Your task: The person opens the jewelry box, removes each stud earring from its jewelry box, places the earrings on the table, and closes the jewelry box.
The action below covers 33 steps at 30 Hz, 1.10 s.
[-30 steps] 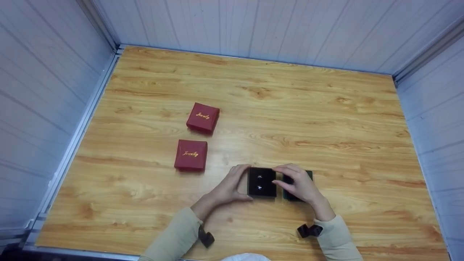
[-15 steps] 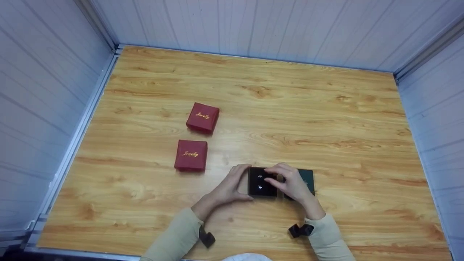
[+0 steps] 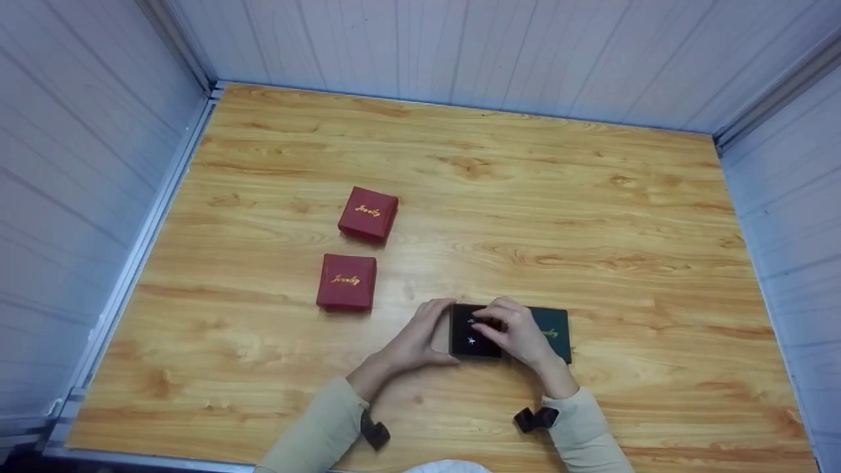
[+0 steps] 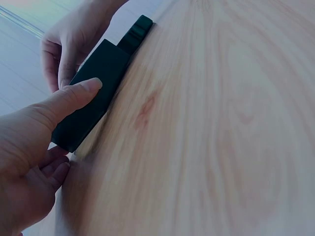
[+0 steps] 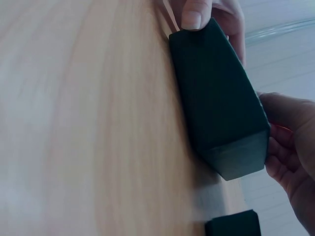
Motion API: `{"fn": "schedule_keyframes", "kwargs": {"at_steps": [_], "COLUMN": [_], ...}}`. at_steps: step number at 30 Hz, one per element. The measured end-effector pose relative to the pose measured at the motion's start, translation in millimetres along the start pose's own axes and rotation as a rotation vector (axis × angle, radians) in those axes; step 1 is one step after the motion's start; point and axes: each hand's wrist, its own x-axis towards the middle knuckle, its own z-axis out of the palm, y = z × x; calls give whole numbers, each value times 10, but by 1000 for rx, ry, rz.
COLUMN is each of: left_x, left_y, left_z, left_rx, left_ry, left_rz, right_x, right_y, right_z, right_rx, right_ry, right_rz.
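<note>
A small dark green jewelry box point(image 3: 486, 347) stands uncovered, its black insert bearing two silver star-shaped earrings point(image 3: 471, 341). My left hand point(image 3: 409, 341) grips this box from the left, thumb on the near side and fingers on the far side; in the left wrist view the thumb point(image 4: 74, 98) lies along the green wall point(image 4: 98, 73). Over the box's right half, my right hand point(image 3: 516, 332) has thumb and index fingertips slightly apart beside the upper earring. The green lid point(image 3: 557, 335) with gold lettering lies just right of the box, partly hidden by the right hand.
Two closed red jewelry boxes with gold lettering sit farther left: one upper red box point(image 3: 368, 213) and one lower red box point(image 3: 346, 281). The wooden table point(image 3: 624, 217) is bordered by white panel walls point(image 3: 427, 52) at the back and sides.
My right hand has moved left from the lid to over the black insert, its fingertips drawing closer together near the upper earring. More of the lid shows. The left hand stays put.
</note>
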Motion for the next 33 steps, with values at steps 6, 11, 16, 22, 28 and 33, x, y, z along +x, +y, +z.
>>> {"fn": "schedule_keyframes", "kwargs": {"at_steps": [6,11,16,22,28,33], "left_x": [3,14,6,5,2,-3], "left_y": [-2,-1,-3,-6,-6,-1], "left_z": [-2,-1,-1,5,8,6], "left_rx": [-2,-2,5,7,16,-6], "left_ry": [-4,2,10,19,13,8], "left_rz": [-2,-6,5,12,7,9], "right_x": [20,48,73,85,80,88], "right_y": [12,-5,-28,-31,-26,-48], "right_z": [36,26,20,20,31,35], "right_rx": [-49,-109,-143,-168,-181,-200], "right_ry": [-13,-61,-94,-107,-100,-102], "right_rz": [-29,-26,-15,-11,-20,-6]}}
